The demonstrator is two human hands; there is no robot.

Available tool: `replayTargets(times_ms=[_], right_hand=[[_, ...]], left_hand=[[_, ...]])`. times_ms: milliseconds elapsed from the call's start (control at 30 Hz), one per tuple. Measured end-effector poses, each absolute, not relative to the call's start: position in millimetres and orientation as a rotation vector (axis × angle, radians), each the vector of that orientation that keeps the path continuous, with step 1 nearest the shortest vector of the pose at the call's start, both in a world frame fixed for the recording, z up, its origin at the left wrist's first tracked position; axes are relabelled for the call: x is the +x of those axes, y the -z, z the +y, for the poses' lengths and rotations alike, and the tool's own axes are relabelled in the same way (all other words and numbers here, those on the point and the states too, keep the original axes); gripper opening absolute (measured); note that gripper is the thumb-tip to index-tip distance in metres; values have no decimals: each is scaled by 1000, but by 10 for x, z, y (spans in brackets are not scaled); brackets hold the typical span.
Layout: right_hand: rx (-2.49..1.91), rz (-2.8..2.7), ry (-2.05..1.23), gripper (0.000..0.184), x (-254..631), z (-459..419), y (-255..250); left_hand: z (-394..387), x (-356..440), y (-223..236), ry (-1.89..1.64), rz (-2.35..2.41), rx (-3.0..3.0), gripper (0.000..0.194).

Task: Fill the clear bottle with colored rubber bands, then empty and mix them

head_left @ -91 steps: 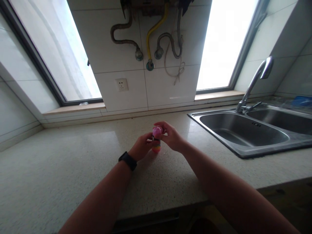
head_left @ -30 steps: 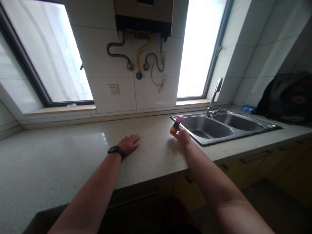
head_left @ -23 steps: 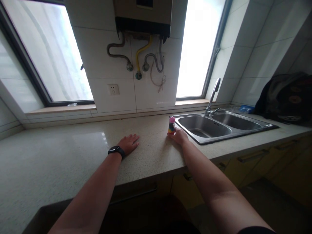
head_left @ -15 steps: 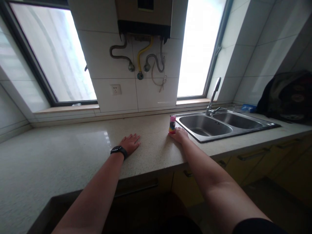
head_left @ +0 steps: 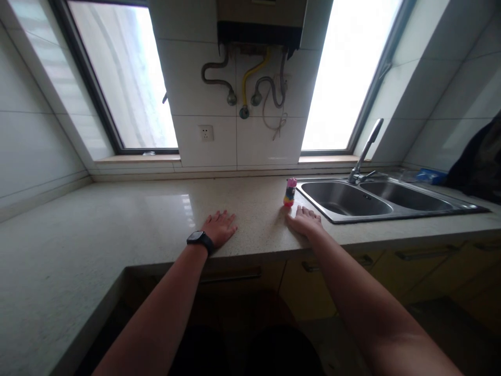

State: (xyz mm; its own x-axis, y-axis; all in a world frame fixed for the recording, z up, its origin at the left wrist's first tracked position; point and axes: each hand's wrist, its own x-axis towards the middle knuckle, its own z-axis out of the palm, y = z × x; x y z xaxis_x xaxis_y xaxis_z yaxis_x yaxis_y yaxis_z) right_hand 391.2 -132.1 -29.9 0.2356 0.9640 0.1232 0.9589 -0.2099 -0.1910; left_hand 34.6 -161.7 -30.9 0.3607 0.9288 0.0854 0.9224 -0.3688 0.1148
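A small bottle with a pink top and multicoloured body (head_left: 290,192) stands upright on the pale speckled countertop (head_left: 164,219), just left of the sink. My right hand (head_left: 306,221) lies flat on the counter in front of the bottle, fingers stretched out and a little apart from it. Further left, my left hand (head_left: 219,228) rests palm down with its fingers spread, touching only the counter. A black watch (head_left: 201,241) is on my left wrist.
A double-bowl steel sink (head_left: 344,209) with a tall tap (head_left: 366,154) is set in the counter on the right. A blue packet (head_left: 429,176) and a dark bag (head_left: 479,156) sit beyond it. A water heater (head_left: 261,28) with pipes hangs on the wall.
My right hand has let go of the bottle and drawn back towards me, flattening on the counter. The view has turned slightly left. My left hand stays on the counter.
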Motion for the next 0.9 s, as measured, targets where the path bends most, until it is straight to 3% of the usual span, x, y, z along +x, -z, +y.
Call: replayTargets(times_ms=[433, 633, 767, 900], right_hand=[[-2125, -2021, 75, 66, 3644, -2303, 370], [-2020, -1993, 140, 57, 3455, -2767, 524], [-1892, -1999, 149, 73, 3221, -3131, 784], [-1911, -2035, -132, 88, 2934, -3454, 1289]], left_hand=[[-2808, 281, 303, -405, 1735, 2608, 63], [-3472, 245, 738, -750, 1752, 2551, 50], [-3659, 155, 1350, -743, 1800, 2339, 44], [-3563, 7, 1766, -391, 1737, 2175, 46]])
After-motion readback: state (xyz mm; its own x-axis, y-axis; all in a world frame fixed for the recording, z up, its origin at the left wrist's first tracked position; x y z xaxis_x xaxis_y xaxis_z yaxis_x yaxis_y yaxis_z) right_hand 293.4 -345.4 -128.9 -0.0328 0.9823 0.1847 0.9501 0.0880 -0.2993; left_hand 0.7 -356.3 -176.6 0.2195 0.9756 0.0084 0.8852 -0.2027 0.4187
